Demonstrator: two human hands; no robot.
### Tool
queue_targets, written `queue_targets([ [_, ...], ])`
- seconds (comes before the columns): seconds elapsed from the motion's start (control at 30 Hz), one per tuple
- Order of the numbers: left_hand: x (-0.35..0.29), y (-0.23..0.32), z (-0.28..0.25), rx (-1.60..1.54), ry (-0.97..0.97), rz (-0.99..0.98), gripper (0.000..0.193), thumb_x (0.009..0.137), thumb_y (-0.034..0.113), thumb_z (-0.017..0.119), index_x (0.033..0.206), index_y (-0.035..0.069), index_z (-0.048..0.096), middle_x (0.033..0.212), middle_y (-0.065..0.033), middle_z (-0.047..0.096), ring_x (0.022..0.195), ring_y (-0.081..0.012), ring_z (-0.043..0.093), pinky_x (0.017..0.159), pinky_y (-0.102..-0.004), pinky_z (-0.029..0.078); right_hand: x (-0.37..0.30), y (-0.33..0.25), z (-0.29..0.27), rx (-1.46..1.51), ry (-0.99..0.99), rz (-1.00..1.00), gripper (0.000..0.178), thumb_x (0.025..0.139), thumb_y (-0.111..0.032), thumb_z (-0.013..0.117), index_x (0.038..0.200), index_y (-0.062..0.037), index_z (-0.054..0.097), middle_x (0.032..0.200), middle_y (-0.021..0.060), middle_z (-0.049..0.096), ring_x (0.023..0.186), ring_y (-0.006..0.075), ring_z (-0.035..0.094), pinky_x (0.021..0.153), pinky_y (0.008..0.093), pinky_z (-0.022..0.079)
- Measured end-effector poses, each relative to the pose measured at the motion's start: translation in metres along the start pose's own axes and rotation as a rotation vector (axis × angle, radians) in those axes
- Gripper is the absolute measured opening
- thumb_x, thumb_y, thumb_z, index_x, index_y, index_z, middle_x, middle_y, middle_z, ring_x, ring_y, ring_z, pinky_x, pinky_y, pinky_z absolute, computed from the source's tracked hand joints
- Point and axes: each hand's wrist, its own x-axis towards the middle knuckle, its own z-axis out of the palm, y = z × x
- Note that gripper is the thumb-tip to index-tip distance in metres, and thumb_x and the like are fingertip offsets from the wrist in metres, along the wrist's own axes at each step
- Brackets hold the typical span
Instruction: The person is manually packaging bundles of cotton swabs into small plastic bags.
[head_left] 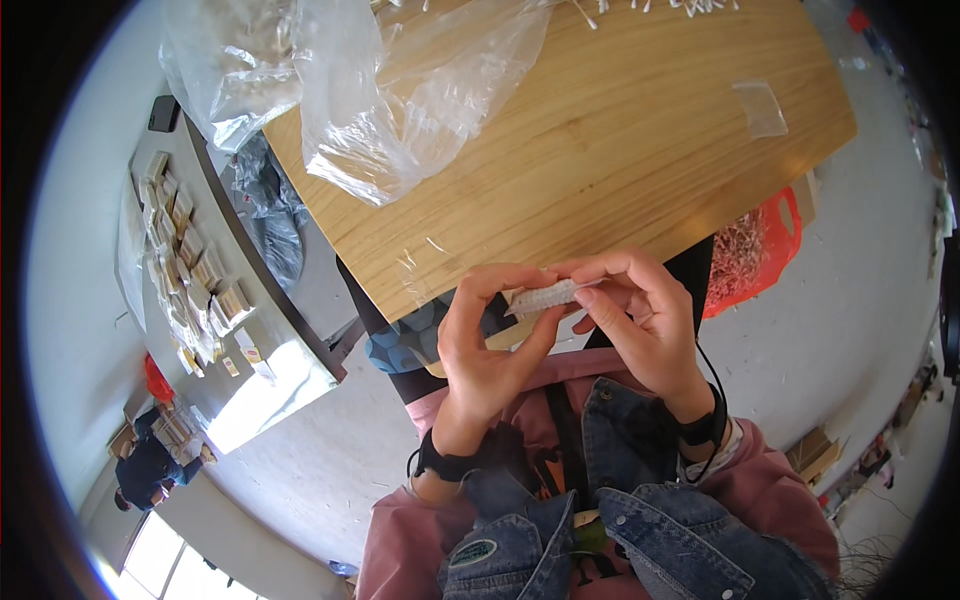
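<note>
My left hand [482, 335] and my right hand [645, 320] meet in front of my body, just off the near edge of the wooden table [590, 150]. Between them they grip a small white pack of cotton swabs [545, 298], with rows of rounded white tips showing along it. The left thumb and fingertips pinch its left end. At its right end, my right thumb presses on top while the other fingers curl behind. Part of the pack is hidden by my fingers. Loose cotton swabs [690, 6] lie along the far edge of the table.
Crumpled clear plastic bags [370, 130] cover the table's far left, and a clear film piece [762, 108] lies at right. Beside the table's right side is a red bag [780, 250] of thin pinkish sticks. A left side table [290, 390] bears many small packs. Another person [155, 460] is farther off.
</note>
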Motion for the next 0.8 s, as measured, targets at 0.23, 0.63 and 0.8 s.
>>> queue_targets([
  [0.23, -0.001, -0.003, -0.002, 0.005, -0.013, -0.002, 0.049, 0.074, -0.005, 0.08, 0.119, 0.0, 0.059, 0.105, -0.0113, 0.069, 0.1, -0.0195, 0.067, 0.09, -0.0317, 0.052, 0.0, -0.001, 0.001, 0.007, 0.031, -0.012, 0.013, 0.097, -0.004, 0.06, 0.107, 0.0042, 0.059, 0.111, 0.0137, 0.069, 0.094, 0.0151, 0.07, 0.07, 0.0249, 0.058],
  [0.63, -0.005, -0.001, 0.001, -0.027, 0.057, -0.071, 0.058, 0.076, -0.003, 0.081, 0.128, -0.001, 0.055, 0.108, -0.0117, 0.071, 0.103, -0.0185, 0.066, 0.094, -0.0322, 0.05, 0.01, -0.012, 0.005, 0.045, 0.023, 0.103, 0.016, 0.094, -0.007, 0.065, 0.108, 0.0016, 0.066, 0.097, 0.0076, 0.071, 0.07, 0.0093, 0.066, 0.051, 0.0185, 0.045],
  [0.8, -0.008, -0.002, 0.007, 0.018, 0.066, -0.058, 0.055, 0.074, 0.0, 0.084, 0.123, -0.001, 0.059, 0.107, -0.0105, 0.071, 0.099, -0.0176, 0.066, 0.089, -0.0311, 0.051, 0.005, 0.002, 0.003, 0.521, 0.189, 0.201, 0.014, 0.095, -0.013, 0.065, 0.104, -0.0017, 0.067, 0.09, 0.0052, 0.07, 0.058, 0.0089, 0.061, 0.048, 0.0201, 0.041],
])
